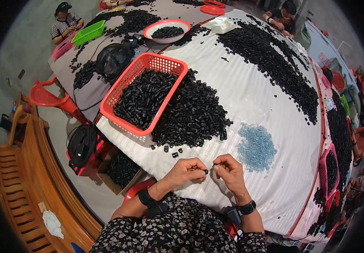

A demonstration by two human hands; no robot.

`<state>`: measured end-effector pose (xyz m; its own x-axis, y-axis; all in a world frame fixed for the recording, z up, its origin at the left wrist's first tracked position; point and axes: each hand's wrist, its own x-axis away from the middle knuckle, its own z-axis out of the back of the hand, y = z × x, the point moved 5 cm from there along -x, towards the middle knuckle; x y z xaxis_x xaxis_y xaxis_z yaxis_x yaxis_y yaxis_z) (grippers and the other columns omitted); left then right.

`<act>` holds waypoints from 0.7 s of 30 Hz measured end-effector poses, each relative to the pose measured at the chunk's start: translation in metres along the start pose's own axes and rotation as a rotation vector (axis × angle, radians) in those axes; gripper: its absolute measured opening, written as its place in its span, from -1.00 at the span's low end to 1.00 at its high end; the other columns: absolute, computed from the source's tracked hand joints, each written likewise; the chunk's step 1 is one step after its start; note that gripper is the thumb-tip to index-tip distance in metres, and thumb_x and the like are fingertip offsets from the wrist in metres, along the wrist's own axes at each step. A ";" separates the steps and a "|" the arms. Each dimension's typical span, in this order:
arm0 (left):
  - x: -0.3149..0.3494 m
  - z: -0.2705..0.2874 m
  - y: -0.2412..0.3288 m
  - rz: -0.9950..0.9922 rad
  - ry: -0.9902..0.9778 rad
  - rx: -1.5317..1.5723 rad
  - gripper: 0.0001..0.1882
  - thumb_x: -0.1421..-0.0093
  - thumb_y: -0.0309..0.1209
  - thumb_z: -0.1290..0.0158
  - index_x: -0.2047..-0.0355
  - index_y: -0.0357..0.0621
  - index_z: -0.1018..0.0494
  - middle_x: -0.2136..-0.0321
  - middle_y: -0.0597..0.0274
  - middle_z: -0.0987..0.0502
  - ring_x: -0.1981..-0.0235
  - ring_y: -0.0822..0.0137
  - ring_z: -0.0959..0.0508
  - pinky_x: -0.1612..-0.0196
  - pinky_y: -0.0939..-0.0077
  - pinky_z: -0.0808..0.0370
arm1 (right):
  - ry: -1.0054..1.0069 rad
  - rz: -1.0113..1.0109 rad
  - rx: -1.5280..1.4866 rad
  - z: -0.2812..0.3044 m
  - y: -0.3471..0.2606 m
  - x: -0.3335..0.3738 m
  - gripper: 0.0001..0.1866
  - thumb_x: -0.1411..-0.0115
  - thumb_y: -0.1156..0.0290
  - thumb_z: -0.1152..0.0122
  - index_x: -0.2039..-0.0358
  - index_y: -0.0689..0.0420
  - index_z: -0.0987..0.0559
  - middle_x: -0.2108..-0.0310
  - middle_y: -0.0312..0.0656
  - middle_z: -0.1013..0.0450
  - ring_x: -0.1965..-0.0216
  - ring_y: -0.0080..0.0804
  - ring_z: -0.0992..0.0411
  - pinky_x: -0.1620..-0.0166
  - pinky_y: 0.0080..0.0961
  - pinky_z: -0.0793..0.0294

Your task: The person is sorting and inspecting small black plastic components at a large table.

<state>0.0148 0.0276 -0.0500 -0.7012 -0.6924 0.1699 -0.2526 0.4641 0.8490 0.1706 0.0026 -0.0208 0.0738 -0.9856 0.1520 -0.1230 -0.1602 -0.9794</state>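
Over the near edge of the white-covered table, my left hand (187, 170) pinches a small black plastic piece (206, 171) between thumb and fingers. Facing it a short gap away, my right hand (230, 172) is closed in a pinch too, with a dark bit at its fingertips, too small to name. A heap of short black tubular pieces (198, 114) lies just beyond my hands, a few loose ones near my left knuckles. To the right of the heap is a patch of small clear bluish pieces (257, 147), close to my right hand.
A red plastic basket (177, 92) full of black pieces stands at the heap's left. Farther back are a red-rimmed bowl (167, 30), a green basket (88, 33) and a long black pile (270, 63). A wooden bench (17, 181) and red stool (49, 96) stand left. Other people sit around the table.
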 end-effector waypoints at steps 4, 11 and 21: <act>0.001 -0.005 0.008 -0.049 0.060 -0.155 -0.87 -0.17 -0.49 -0.07 0.30 -0.29 -0.46 0.49 0.31 -0.53 0.48 0.57 -0.50 0.39 0.70 -0.45 | -0.003 -0.049 -0.023 -0.005 -0.003 0.006 -0.88 -0.14 0.57 -0.08 0.28 0.25 -0.42 0.47 -0.31 -0.39 0.49 -0.64 -0.40 0.39 -0.68 -0.45; 0.001 -0.009 0.015 -0.043 0.105 -0.306 -0.89 -0.16 -0.51 -0.06 0.32 -0.29 -0.47 0.52 0.36 -0.53 0.48 0.62 -0.50 0.41 0.74 -0.44 | 0.012 0.002 0.056 -0.008 -0.005 0.011 -0.87 -0.15 0.59 -0.06 0.27 0.25 -0.41 0.45 -0.30 -0.40 0.46 -0.63 -0.43 0.38 -0.68 -0.45; 0.001 -0.009 0.013 -0.103 0.082 -0.344 -0.83 -0.17 -0.40 -0.11 0.30 -0.25 -0.49 0.53 0.42 -0.49 0.52 0.69 -0.38 0.50 0.80 -0.31 | -0.015 0.252 0.574 -0.015 -0.027 0.017 -0.88 -0.14 0.51 -0.07 0.30 0.23 -0.43 0.43 -0.11 -0.39 0.46 -0.32 -0.43 0.37 -0.50 -0.42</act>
<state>0.0167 0.0280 -0.0348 -0.6246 -0.7742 0.1025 -0.0700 0.1863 0.9800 0.1604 -0.0110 0.0102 0.1261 -0.9878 -0.0912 0.4122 0.1357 -0.9009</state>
